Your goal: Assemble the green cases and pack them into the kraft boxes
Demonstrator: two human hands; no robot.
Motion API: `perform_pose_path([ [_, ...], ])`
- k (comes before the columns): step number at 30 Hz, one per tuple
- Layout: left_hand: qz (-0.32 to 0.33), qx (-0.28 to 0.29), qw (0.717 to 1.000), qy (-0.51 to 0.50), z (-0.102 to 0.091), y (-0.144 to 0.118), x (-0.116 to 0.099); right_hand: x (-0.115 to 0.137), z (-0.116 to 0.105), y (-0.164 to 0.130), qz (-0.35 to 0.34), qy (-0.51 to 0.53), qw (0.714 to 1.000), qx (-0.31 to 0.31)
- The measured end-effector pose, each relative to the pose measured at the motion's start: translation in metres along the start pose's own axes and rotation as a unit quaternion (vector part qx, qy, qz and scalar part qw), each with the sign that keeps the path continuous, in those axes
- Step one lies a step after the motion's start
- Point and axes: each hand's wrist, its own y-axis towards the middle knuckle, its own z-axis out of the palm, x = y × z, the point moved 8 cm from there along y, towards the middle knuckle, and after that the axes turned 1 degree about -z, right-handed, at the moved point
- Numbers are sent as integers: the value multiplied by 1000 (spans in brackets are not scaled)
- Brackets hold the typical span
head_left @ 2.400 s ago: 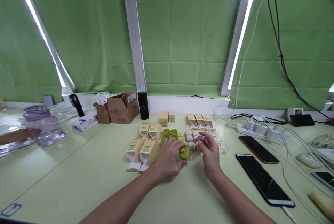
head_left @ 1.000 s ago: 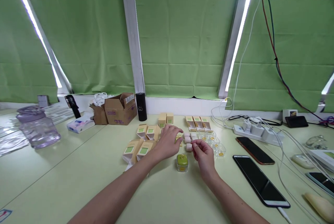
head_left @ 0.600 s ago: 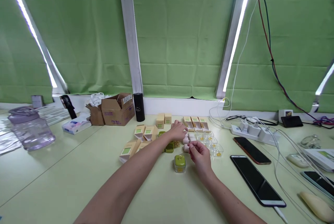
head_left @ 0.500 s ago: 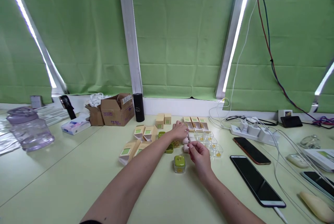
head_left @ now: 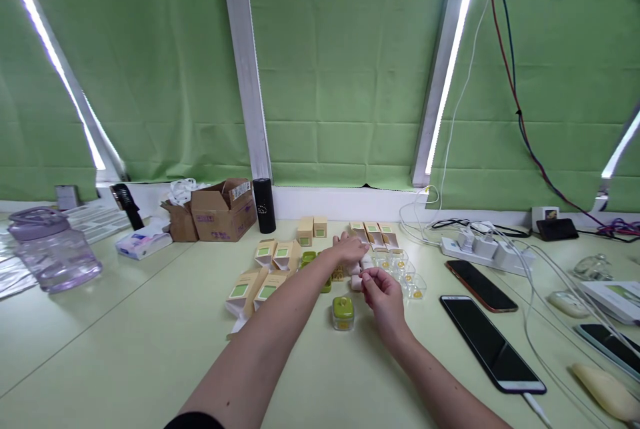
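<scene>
My left hand (head_left: 351, 250) reaches across to the back of the group of small items, fingers partly stretched out over several small white pieces (head_left: 356, 283); nothing shows in its grasp. My right hand (head_left: 384, 292) is closed in a pinch beside the same white pieces, and what its fingertips hold, if anything, is too small to make out. In front of both hands stands a small clear square jar with a green lid (head_left: 343, 313). Clear cups with yellow centres (head_left: 415, 287) sit right of my right hand. Green lids (head_left: 309, 257) and small yellowish pieces (head_left: 338, 273) lie partly behind my left forearm.
Open cartons with green labels (head_left: 245, 289) lie left of my forearm; more open cartons (head_left: 374, 235) stand behind the hands. Two small closed boxes (head_left: 305, 231) are farther back. Phones (head_left: 493, 342), a power strip (head_left: 470, 252) and loose cables occupy the right side.
My left hand has shifted slightly to the right and its fingers have spread a little. My right hand stays almost in place. The view has tilted very slightly.
</scene>
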Motion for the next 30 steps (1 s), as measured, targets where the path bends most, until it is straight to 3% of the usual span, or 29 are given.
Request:
perform_pose_path([
  [8, 57, -113, 985, -118, -38, -15, 21, 2, -2, 0, -5, 1, 1000, -11],
  [14, 92, -183, 966, -158, -64, -57, 20, 4, -7, 5, -12, 10, 1000, -25],
  [18, 118, -213, 959, -146, -73, -110, 8, 10, -9, 7, -18, 21, 999, -29],
  [22, 173, -242, 952, -68, -76, -165, -17, 15, -7, 7, -18, 37, 999, -16],
  [30, 249, -185, 948, 77, -62, -223, -54, 8, -8, 13, 42, 81, 996, -17],
])
